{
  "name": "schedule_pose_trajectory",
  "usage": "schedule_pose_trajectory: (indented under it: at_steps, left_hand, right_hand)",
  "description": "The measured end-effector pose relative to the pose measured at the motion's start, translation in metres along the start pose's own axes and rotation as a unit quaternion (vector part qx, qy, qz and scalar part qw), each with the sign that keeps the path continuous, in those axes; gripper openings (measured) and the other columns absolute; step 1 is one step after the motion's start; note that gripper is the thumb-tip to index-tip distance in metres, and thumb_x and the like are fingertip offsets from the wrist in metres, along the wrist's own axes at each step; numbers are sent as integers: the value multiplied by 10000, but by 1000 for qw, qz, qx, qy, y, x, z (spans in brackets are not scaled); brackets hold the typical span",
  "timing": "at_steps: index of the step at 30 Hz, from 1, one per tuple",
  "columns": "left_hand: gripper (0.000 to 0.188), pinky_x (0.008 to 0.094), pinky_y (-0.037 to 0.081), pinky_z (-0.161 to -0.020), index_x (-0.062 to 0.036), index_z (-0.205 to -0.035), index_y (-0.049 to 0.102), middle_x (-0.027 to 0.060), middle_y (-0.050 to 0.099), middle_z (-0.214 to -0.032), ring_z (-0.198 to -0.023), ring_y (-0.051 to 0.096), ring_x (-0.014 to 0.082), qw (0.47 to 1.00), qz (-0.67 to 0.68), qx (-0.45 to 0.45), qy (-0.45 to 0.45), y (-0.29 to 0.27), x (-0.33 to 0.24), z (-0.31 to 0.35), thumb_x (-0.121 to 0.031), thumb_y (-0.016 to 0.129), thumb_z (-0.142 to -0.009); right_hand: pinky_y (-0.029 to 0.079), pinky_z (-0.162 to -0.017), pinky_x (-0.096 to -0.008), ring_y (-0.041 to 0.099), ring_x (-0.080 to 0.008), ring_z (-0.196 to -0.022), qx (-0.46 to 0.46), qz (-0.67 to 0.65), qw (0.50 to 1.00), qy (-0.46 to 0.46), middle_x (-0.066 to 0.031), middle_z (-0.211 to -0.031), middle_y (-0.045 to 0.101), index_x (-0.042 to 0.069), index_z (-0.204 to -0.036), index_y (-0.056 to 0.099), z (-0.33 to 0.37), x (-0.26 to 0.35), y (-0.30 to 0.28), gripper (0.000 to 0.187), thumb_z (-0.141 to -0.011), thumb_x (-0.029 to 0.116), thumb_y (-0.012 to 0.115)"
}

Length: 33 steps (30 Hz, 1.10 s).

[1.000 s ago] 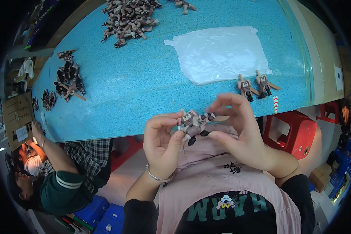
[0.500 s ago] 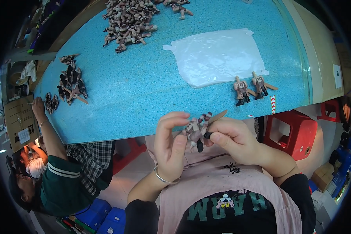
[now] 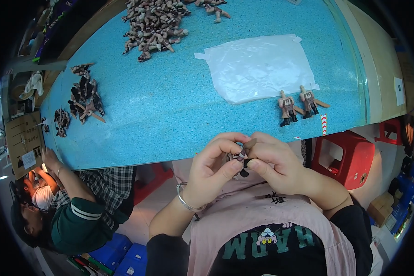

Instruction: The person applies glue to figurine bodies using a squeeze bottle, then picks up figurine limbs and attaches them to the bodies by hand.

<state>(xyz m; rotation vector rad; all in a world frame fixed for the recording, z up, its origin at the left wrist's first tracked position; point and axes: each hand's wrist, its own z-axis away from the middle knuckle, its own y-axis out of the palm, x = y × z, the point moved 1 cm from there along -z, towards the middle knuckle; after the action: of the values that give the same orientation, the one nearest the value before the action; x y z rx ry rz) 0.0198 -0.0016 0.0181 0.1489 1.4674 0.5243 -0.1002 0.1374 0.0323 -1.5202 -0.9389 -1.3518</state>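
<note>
In front of my chest, just off the table's near edge, a small toy figure [image 3: 238, 157] in brown and pale tones is between my hands. My left hand [image 3: 210, 169] is closed on its left side, thumb and fingers pinching it. From the other side my right hand [image 3: 279, 164] grips it too, by a black part and a flat brown piece [image 3: 253, 143] at its top. The fingers hide most of the figure. To the right lie two similar toy figures [image 3: 287, 110] with black boots, flat brown pieces beside them.
A large pile of toy figures [image 3: 154, 30] is at the back of the blue table [image 3: 156, 110]; a smaller pile [image 3: 85, 99] lies left. White plastic sheeting [image 3: 262, 69] is taped down. A co-worker's hand [image 3: 52, 161] is near a carton [image 3: 25, 142]. A red stool [image 3: 342, 158] stands right.
My left hand has moved right and its raised fingers have closed on the figure, which is now more covered. The co-worker's hand has drawn back from the table toward the near side.
</note>
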Motion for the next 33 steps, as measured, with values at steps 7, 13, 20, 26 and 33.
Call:
schedule_pose_trajectory:
  at_steps: [7,13,20,26,33]
  left_hand:
    - [359,317,385,-928,-20,-1102,473,124,499,-1172,-1091,493,184,978,26,-153,140,15,4,-2,-88,682,-818]
    - [497,340,363,-961,-18,-1161,471,126,436,-1231,-1146,456,212,994,-47,-102,17,4,-10,5,-127,741,-758]
    - [424,396,300,-1050,-8,-1088,579,142,390,-1318,-1290,359,268,999,3,39,-21,-10,-12,0,-238,738,-768]
    - [451,445,289,-1056,-16,-1064,592,148,472,-1278,-1306,339,315,989,-120,7,85,-3,-3,-1,-296,761,-753]
    - [450,466,292,-1048,-16,-1047,594,139,520,-1228,-1291,353,341,991,-103,-30,80,0,1,-1,-316,759,-756]
  right_hand:
    - [448,-746,-341,547,-273,-836,-88,12,996,-19,-123,-903,517,9,-927,497,-13,11,8,245,-767,44,679]
    - [460,-797,-338,563,-273,-897,-70,26,996,-41,-149,-1011,537,-6,-1103,501,-7,6,3,371,-764,2,655]
    - [458,-789,-366,564,-293,-905,-88,-7,994,-65,-154,-1041,547,0,-1220,486,-13,16,5,484,-757,-13,626]
    - [452,-766,-374,552,-307,-902,-77,54,992,-79,-154,-1019,549,5,-1166,541,-10,7,10,431,-746,3,635]
    - [452,-735,-349,545,-282,-852,-103,45,991,-77,-139,-962,548,26,-1144,590,-9,5,9,404,-745,-5,646]
